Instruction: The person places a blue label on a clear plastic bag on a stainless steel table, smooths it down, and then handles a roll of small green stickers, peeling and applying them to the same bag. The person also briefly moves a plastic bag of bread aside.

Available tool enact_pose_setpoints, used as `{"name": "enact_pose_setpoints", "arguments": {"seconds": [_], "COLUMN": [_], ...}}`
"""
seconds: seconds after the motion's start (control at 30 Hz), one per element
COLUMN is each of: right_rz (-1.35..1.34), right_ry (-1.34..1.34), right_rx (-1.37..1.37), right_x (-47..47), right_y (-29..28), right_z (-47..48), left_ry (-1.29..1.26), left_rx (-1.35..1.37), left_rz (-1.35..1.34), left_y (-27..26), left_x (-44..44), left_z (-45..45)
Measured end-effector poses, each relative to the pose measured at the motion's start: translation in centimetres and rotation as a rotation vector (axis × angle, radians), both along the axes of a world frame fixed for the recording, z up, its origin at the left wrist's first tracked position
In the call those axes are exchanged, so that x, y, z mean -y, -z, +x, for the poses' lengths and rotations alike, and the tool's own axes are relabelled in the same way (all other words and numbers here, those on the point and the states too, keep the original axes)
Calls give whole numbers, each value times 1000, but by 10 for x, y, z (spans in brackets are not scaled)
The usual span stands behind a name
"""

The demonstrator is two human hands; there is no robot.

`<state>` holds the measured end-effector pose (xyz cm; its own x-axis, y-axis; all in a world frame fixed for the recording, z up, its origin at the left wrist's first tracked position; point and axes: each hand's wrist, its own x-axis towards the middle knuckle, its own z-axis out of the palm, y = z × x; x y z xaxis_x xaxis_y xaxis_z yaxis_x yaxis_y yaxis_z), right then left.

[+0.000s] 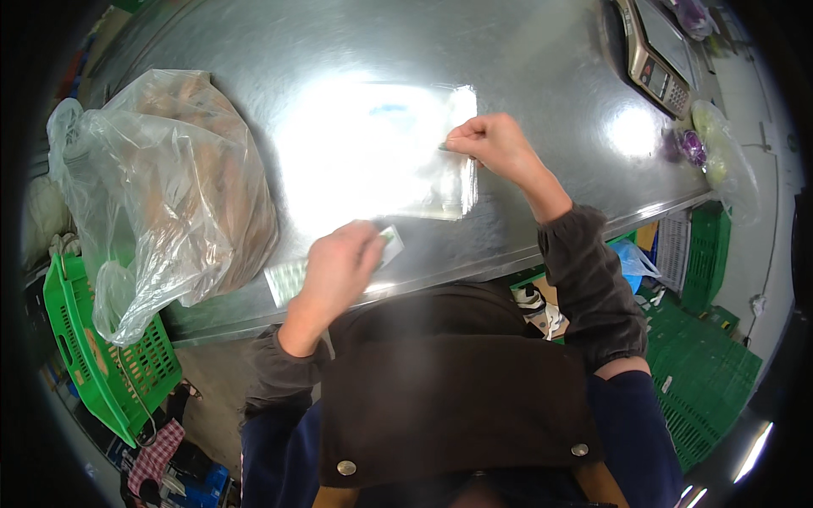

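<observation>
A stack of clear plastic bags (438, 184) lies flat on the metal table (527, 70), partly lost in glare. Over its right side, my right hand (495, 146) pinches a tiny green item between thumb and fingertips; what it is cannot be made out. Near the table's front edge, my left hand (336, 273) is closed around a small white piece with green marks, probably a label. Beneath that hand lies a sheet of green-and-white printed labels (286, 282). To the left stands a large clear plastic bag (190, 184) filled with brownish-orange produce, its handles loose.
A digital scale (660, 70) stands at the back right, with purple vegetables (692, 147) and a bagged pale green vegetable (714, 143) beside it. Green plastic crates (114, 362) are at lower left and right. Another person in a checked garment (155, 454) is at lower left.
</observation>
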<state>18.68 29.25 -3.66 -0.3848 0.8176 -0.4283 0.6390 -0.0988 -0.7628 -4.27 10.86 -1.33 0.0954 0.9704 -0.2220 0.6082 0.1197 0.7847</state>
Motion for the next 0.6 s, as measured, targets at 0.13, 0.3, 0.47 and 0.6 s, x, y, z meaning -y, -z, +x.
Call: {"name": "enact_pose_setpoints", "arguments": {"seconds": [0.13,0.3,0.47,0.6], "right_rz": [-25,-4,109,346], "right_ry": [-94,-101,-129,-57], "right_rx": [82,166,333,444], "right_x": [-21,-31,-24,-20], "right_y": [27,36,46,59], "right_z": [-17,-30,-42,-27], "left_ry": [201,197,209,186], "left_rx": [-136,-186,-238,-221], "left_rz": [284,216,132,124], "left_y": [21,41,62,65], "left_x": [-18,-24,-19,-17], "left_z": [18,20,17,18]}}
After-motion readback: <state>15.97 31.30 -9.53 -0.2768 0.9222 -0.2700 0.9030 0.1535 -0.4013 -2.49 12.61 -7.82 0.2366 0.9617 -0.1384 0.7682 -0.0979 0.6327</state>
